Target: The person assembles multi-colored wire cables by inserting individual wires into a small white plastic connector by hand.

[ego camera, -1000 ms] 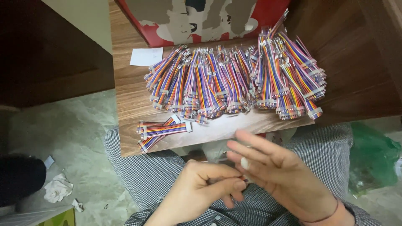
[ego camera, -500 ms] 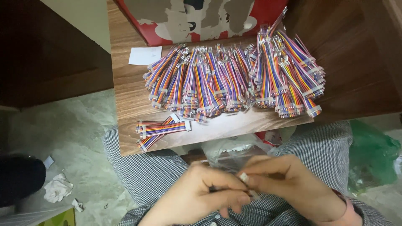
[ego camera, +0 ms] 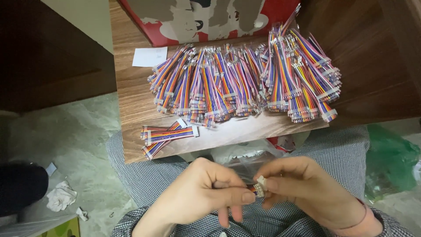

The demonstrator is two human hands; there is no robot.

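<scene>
We hold a short bundle of coloured wires (ego camera: 253, 189) over our lap, its loose ends sitting right between the fingertips of both hands. Our left hand (ego camera: 206, 193) is closed on the bundle, thumb pressed along the wires just behind their ends, while the fingers of our right hand (ego camera: 302, 188) are pinched together on a small white plug (ego camera: 262, 181) that touches those ends from above. We judge that we are at the fitting step, bringing the plug onto the wire ends; the next move seems to call for squaring the two up and pressing them together firmly without bending anything. Whether the plug is already partly seated we cannot tell, since our fingers cover the join. Just beyond our knuckles lies a clear plastic bag (ego camera: 245, 156) on our checked trousers (ego camera: 144, 175). Farther out from the fingertips is a wooden board (ego camera: 131, 101) carrying a big heap of finished cables (ego camera: 245, 83), with a few separate cables (ego camera: 164, 136) near its front edge and a white paper slip (ego camera: 149, 56) towards the back, by a red box (ego camera: 201, 17). Left of our left hand is a pale stone floor (ego camera: 57, 131) with crumpled paper scraps (ego camera: 61, 196); right of our right hand sits a green bag (ego camera: 390, 160).
</scene>
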